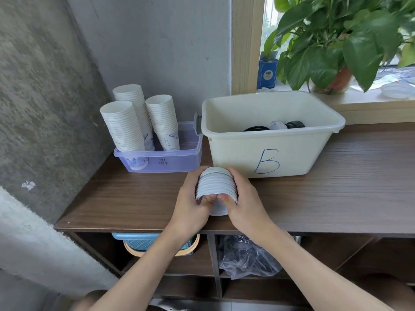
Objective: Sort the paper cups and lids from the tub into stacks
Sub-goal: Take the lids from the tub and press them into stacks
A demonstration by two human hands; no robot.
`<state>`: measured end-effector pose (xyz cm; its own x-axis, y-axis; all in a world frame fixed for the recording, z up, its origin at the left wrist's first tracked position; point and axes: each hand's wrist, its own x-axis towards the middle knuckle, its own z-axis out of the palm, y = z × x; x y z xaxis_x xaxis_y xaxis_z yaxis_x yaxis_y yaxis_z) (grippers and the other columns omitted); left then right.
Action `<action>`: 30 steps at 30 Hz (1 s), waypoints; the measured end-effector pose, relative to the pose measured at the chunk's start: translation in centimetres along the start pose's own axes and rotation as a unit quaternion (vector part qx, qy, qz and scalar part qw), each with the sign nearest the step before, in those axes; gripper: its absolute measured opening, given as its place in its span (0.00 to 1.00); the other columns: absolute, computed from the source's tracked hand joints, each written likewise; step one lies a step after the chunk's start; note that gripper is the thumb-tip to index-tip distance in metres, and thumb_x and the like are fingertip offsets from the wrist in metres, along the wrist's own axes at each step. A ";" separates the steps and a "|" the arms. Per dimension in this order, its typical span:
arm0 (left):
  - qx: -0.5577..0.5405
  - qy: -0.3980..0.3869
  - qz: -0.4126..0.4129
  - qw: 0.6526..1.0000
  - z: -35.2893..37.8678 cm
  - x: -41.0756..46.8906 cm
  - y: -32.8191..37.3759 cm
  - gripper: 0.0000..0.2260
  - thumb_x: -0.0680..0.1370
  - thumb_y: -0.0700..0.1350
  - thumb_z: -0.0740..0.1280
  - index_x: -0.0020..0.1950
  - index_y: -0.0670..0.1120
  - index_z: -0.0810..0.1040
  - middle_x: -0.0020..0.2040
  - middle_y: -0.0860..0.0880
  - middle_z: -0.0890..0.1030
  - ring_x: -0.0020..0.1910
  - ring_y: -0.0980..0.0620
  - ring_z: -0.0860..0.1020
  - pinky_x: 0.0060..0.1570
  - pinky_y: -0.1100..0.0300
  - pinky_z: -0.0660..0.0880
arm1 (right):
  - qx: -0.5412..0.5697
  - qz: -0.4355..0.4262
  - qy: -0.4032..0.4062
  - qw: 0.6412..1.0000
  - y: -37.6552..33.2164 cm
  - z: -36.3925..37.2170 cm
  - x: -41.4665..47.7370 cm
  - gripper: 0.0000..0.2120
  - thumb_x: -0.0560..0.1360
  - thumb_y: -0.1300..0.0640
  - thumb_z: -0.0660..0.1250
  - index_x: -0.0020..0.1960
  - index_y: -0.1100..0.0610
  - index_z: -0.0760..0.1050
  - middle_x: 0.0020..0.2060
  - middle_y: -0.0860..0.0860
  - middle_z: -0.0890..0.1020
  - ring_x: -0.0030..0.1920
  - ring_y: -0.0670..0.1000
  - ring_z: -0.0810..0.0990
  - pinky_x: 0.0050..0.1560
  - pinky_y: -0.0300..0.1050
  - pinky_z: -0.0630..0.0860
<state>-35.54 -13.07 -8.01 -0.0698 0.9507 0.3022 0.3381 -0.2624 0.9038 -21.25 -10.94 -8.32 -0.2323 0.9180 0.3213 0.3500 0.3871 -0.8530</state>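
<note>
Both hands clasp a stack of white paper cups (216, 184) lying on its side over the wooden counter, rims toward me. My left hand (190, 205) grips its left side and my right hand (246, 203) its right side, thumbs meeting at the front. Behind it stands the cream tub (269, 153) marked "B", holding black lids (257, 128) and a white lid (277, 125). Three tall stacks of white paper cups (143, 120) stand in a clear purple tray (170, 162) at the back left.
A concrete wall runs along the left. A potted plant (336, 41) and a blue box (267, 71) sit on the window sill behind the tub. Under the counter (336, 187), shelves hold a blue basket (143, 241) and a clear plastic bag (247, 257).
</note>
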 end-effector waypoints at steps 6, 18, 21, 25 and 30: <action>-0.005 0.024 0.006 1.000 0.5 -0.2 0.4 0.23 0.69 0.36 0.62 0.61 0.55 0.72 0.60 0.48 0.78 0.56 0.69 0.74 0.55 0.76 0.68 | 0.006 0.009 0.017 1.000 0.0 0.5 0.1 0.22 0.73 0.61 0.70 0.66 0.55 0.71 0.57 0.47 0.77 0.56 0.44 0.74 0.55 0.27 0.66; -0.037 -0.112 -0.032 0.993 -1.9 0.1 1.3 0.31 0.73 0.60 0.69 0.73 0.51 0.69 0.65 0.55 0.79 0.65 0.57 0.76 0.65 0.61 0.71 | 0.064 0.008 -0.023 0.998 -1.4 -1.7 0.0 0.17 0.77 0.59 0.67 0.55 0.37 0.70 0.54 0.39 0.79 0.55 0.37 0.77 0.54 0.28 0.70; -0.040 -0.091 0.008 0.995 -2.0 0.9 3.7 0.22 0.73 0.57 0.69 0.66 0.55 0.74 0.59 0.56 0.83 0.59 0.57 0.80 0.57 0.67 0.74 | 0.086 0.004 -0.043 0.995 -2.8 -3.3 0.8 0.13 0.78 0.54 0.67 0.60 0.43 0.73 0.54 0.41 0.81 0.56 0.39 0.78 0.58 0.35 0.73; -0.047 -0.034 0.034 0.998 -2.5 2.4 6.5 0.16 0.73 0.52 0.69 0.60 0.57 0.75 0.53 0.58 0.84 0.55 0.61 0.81 0.51 0.70 0.74 | 0.078 -0.031 -0.079 0.993 -5.9 -5.8 2.4 0.20 0.75 0.44 0.66 0.65 0.47 0.71 0.56 0.41 0.81 0.57 0.39 0.78 0.56 0.34 0.75; -0.089 -0.020 0.054 0.994 -3.1 3.9 9.9 0.20 0.73 0.52 0.69 0.63 0.47 0.78 0.54 0.50 0.85 0.54 0.51 0.83 0.53 0.54 0.79 | 0.065 -0.065 -0.087 0.992 -8.3 -8.9 4.2 0.23 0.72 0.34 0.64 0.63 0.41 0.70 0.56 0.39 0.80 0.58 0.41 0.78 0.55 0.38 0.76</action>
<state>-35.38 -12.46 3.08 -0.0043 0.9201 0.3918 0.1701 -0.3854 0.9069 -17.07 -9.52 3.74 -0.4245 0.8285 0.3652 0.1895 0.4757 -0.8590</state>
